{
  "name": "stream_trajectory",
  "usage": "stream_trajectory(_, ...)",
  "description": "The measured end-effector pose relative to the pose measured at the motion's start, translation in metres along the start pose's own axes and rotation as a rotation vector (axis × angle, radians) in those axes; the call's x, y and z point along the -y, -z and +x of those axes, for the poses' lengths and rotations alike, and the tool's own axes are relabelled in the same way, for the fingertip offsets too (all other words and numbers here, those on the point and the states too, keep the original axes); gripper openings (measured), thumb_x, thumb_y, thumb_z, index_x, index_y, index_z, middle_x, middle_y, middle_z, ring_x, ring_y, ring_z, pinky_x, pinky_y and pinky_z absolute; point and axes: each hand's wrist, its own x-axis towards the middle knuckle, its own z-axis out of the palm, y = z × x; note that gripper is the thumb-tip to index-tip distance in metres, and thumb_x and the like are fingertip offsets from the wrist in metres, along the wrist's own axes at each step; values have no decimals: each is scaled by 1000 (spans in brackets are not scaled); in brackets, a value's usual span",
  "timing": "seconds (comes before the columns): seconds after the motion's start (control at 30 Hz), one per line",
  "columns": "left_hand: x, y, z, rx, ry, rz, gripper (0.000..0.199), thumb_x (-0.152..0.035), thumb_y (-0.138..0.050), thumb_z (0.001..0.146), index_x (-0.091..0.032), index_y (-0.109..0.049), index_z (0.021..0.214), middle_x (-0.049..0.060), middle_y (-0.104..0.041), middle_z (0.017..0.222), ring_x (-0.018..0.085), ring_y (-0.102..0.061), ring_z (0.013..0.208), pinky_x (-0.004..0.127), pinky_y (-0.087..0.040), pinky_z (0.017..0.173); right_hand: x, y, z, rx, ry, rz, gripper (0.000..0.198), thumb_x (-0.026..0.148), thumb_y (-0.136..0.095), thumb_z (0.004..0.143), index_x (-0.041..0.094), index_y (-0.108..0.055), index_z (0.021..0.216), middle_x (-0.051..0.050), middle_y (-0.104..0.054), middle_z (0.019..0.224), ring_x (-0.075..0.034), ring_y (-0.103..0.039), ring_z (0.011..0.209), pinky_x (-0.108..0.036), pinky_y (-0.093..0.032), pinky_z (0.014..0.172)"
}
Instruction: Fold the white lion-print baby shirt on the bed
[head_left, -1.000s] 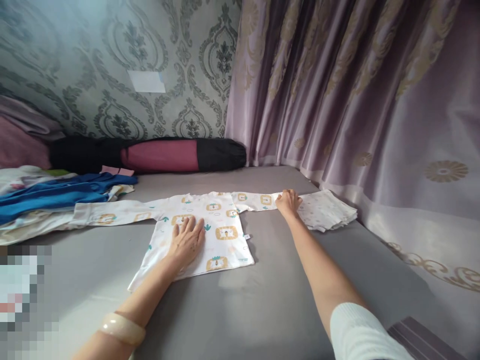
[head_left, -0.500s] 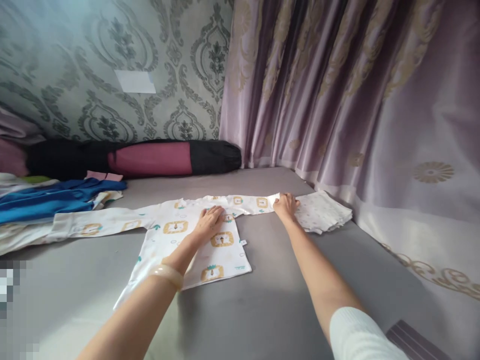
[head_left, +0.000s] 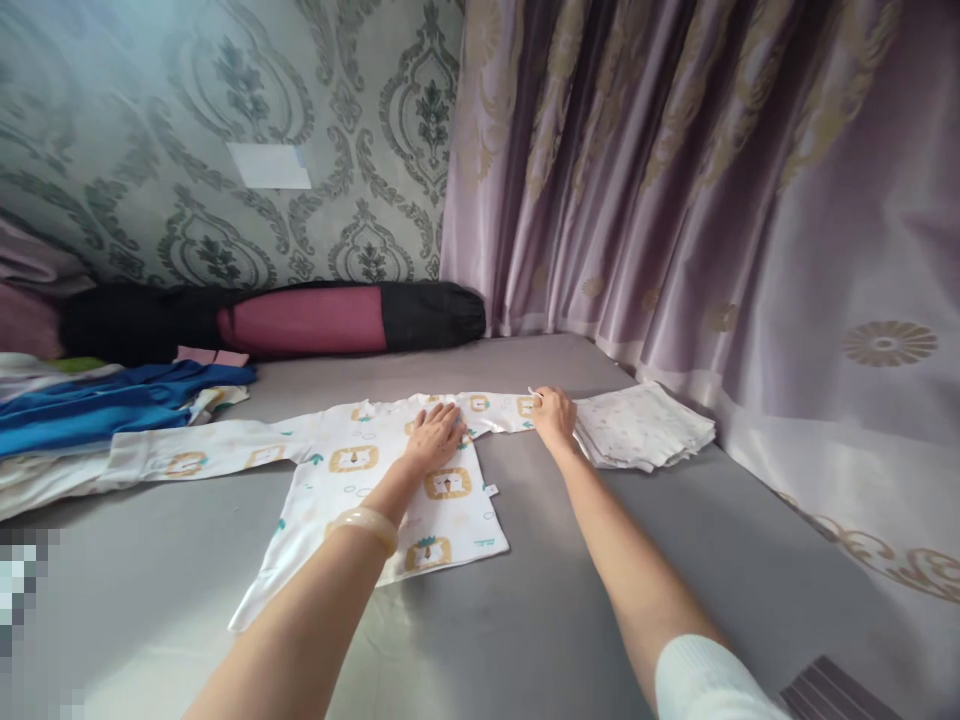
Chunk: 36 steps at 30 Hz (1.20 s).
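A small white long-sleeved shirt (head_left: 360,500) with yellow lion prints is spread on a grey sheet, its sleeves stretched out to both sides. My left hand (head_left: 435,438) lies flat on the upper body of the shirt near the right shoulder, fingers extended. My right hand (head_left: 553,415) grips the cuff end of the right sleeve, with a bit of the cuff edge showing above the fingers. Just right of that hand rests a folded stack of pale patterned cloth (head_left: 645,425).
Blue and other clothes (head_left: 127,400) are heaped at the left, by the far end of the left sleeve. Behind lies a long black and maroon roll (head_left: 307,318) against the wall. A purple curtain (head_left: 675,200) hangs along the right side of the grey sheet (head_left: 525,620).
My right hand has shifted left, drawing the sleeve's cuff end inward and uncovering more of the cloth stack. My left hand has slid slightly to the right on the shirt.
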Motion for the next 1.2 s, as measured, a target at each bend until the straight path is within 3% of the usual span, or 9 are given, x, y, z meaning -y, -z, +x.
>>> stream_trajectory(0.2,-2,1,-1,4,-9,37,55,-47,-33,98,-21,-39,146,8,-36,156,27,-27,146,51,-18,118,22,1,0,24,-163,241,29,23,-49,90,24,-68,111,-7,-71,101,-23,-64,95,-30,-44,81)
stream_trajectory(0.43,-2,2,-1,1,-4,45,55,-48,-35,97,-24,-39,146,7,-38,156,26,-27,146,49,-19,118,47,0,15,-216,-267,687,26,25,-53,82,16,-72,99,-11,-72,98,-24,-64,99,-31,-47,88)
stream_trajectory(0.53,-1,-1,-1,-8,-7,55,56,-49,-34,97,-24,-40,146,7,-38,155,26,-27,146,49,-19,118,58,-1,22,-252,-300,782,29,29,-51,82,16,-71,99,-9,-73,93,-22,-66,92,-30,-51,81)
stream_trajectory(0.67,2,-6,0,-36,-7,78,56,-51,-34,96,-24,-40,145,7,-38,155,27,-27,145,47,-19,118,74,2,25,-196,-497,1292,23,28,-57,80,18,-67,97,1,-69,74,-16,-67,71,-26,-54,64)
stream_trajectory(0.8,3,-7,1,-42,-7,68,56,-52,-35,95,-25,-41,144,7,-36,156,28,-27,145,48,-19,118,86,12,22,-105,-661,1734,20,20,-62,79,19,-64,99,5,-67,67,-13,-66,62,-25,-55,60)
stream_trajectory(1.03,1,-1,5,-3,17,-2,56,-51,-41,93,-28,-39,144,8,-35,156,30,-26,144,51,-19,117,89,33,22,-41,-708,1910,9,16,-61,84,17,-63,92,4,-68,67,-12,-68,64,-24,-57,63)
stream_trajectory(1.2,4,9,14,121,42,-26,67,-63,-42,89,-31,-34,147,8,-31,158,34,-23,144,54,-21,114,94,45,19,7,-664,1924,5,19,-63,85,17,-63,90,4,-68,67,-12,-67,62,-22,-55,59)
